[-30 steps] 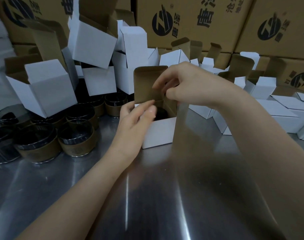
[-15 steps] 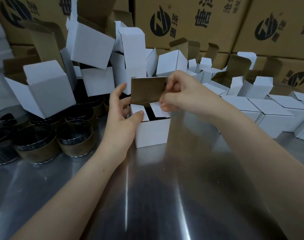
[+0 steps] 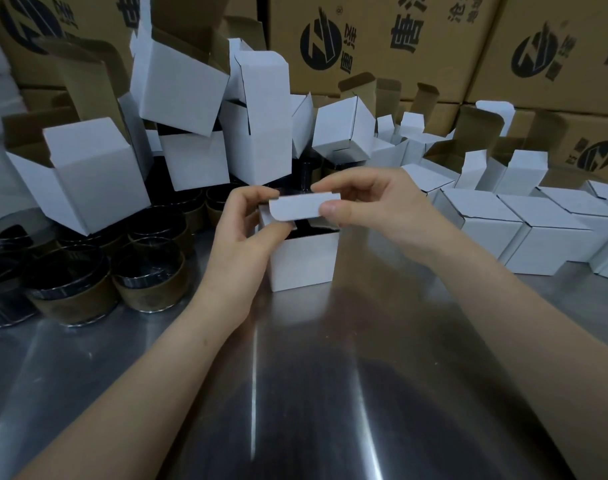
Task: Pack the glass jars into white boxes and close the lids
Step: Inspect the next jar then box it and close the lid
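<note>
Front and centre on the steel table [image 3: 295, 393] sits one small white box [image 3: 304, 263], upright, and both hands are on it. The lid flap [image 3: 297, 207] is folded over and held level just above the box mouth, white side facing us. The left hand [image 3: 238, 237] pinches the flap's left end, fingers on top and thumb beneath, right against the box's left wall. The right hand [image 3: 378, 206] pinches the right end between thumb and forefinger, other fingers curled behind. There's a dark gap under the flap, and something dark shows inside, though I can't make out what it is.

Off to the left, glass jars [image 3: 146, 284] with brown bands stand in a cluster on the table. Behind them, open white boxes [image 3: 94, 171] are piled at all angles. On the right, closed white boxes [image 3: 551, 237] stand side by side in a row. Big brown cartons [image 3: 382, 39] with black printing wall off the back.
</note>
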`<move>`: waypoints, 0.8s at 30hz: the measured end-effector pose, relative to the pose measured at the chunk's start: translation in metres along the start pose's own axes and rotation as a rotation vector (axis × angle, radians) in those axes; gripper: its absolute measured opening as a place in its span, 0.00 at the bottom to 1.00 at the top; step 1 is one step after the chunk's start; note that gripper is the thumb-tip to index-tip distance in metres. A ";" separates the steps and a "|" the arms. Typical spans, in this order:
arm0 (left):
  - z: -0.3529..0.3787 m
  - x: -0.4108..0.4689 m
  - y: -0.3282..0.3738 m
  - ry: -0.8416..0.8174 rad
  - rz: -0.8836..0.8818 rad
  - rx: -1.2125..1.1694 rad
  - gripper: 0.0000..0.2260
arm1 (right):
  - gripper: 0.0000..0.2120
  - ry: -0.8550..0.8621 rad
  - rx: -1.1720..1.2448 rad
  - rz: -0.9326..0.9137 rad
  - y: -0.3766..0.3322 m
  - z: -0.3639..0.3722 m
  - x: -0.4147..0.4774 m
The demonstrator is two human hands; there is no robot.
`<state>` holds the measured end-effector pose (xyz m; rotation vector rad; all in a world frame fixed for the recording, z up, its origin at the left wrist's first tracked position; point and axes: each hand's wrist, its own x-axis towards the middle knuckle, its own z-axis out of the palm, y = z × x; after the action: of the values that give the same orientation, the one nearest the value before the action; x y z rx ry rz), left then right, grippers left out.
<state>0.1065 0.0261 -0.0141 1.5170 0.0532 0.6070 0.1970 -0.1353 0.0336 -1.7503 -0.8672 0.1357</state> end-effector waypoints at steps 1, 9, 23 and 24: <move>-0.001 0.000 0.000 -0.028 -0.007 -0.016 0.14 | 0.09 -0.004 0.000 0.001 0.002 0.001 0.000; -0.004 0.000 0.000 -0.077 0.029 0.089 0.13 | 0.11 -0.039 -0.051 -0.049 0.006 0.005 0.000; -0.007 0.001 0.001 -0.091 0.013 0.123 0.11 | 0.10 -0.081 -0.135 -0.041 0.007 0.000 0.002; -0.007 0.001 0.001 -0.091 0.009 0.120 0.11 | 0.10 -0.082 -0.140 -0.042 0.008 0.000 0.002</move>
<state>0.1044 0.0326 -0.0132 1.6600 0.0127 0.5495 0.2021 -0.1350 0.0277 -1.8658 -0.9928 0.1228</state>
